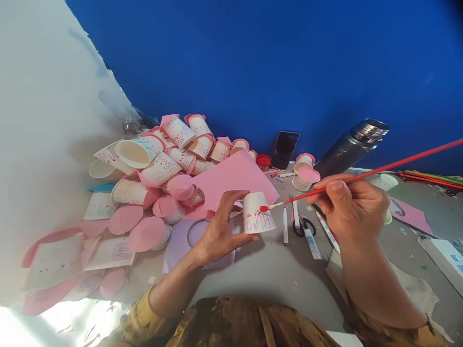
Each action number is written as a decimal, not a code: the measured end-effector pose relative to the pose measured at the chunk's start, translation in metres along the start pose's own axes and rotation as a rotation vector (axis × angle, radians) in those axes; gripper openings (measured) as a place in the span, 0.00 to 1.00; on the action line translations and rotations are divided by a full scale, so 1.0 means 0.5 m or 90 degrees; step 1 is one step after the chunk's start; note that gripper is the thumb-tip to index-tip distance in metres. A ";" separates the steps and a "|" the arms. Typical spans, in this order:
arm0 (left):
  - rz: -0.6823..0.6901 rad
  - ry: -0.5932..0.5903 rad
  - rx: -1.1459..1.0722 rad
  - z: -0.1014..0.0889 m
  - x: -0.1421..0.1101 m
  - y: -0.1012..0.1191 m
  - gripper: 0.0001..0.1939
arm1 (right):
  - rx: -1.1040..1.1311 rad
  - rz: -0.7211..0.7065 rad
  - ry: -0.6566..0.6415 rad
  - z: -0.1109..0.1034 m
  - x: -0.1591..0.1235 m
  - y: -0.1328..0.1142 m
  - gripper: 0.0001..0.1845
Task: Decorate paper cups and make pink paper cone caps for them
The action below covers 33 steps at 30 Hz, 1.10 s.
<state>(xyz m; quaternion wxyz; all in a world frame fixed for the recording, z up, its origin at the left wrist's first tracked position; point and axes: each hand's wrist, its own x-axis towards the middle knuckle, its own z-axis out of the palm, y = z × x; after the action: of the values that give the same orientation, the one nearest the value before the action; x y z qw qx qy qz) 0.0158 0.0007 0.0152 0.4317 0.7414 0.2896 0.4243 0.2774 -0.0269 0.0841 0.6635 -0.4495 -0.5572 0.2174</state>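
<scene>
My left hand (220, 231) grips a white paper cup (256, 207) turned upside down, fingers over its base and thumb under its rim. Purple squiggles run along the lower part of the cup, with small red dabs above them. In my right hand (352, 207) is a thin red paintbrush (311, 193), pinched between thumb and fingers. Its red-coated tip touches or nearly touches the cup's right side. Just beyond the cup lies a sheet of pink paper (231, 178). Below my left hand is a lilac sheet (177, 250) with a ring on it.
Decorated paper cups with pink tops (144, 188) are heaped at the left. Markers (285, 226) and black-handled scissors (298, 229) lie right of the cup. A red paint pot (264, 162), a phone (285, 149) and a dark flask (343, 149) stand along the blue wall (260, 62).
</scene>
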 end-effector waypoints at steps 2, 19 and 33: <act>0.000 -0.002 0.005 0.000 0.000 0.002 0.45 | -0.007 0.003 -0.001 0.002 -0.001 -0.001 0.11; 0.009 -0.018 0.084 0.001 0.004 0.013 0.44 | 0.009 0.017 -0.032 0.010 -0.010 -0.001 0.11; -0.048 0.052 -0.130 0.018 0.003 0.005 0.39 | 0.039 0.024 0.011 -0.003 0.010 -0.015 0.08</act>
<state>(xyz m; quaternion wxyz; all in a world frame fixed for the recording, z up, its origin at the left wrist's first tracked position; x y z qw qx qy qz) 0.0245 -0.0025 0.0156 0.5088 0.6640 0.2899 0.4650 0.2789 -0.0273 0.0934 0.6773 -0.4415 -0.5359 0.2430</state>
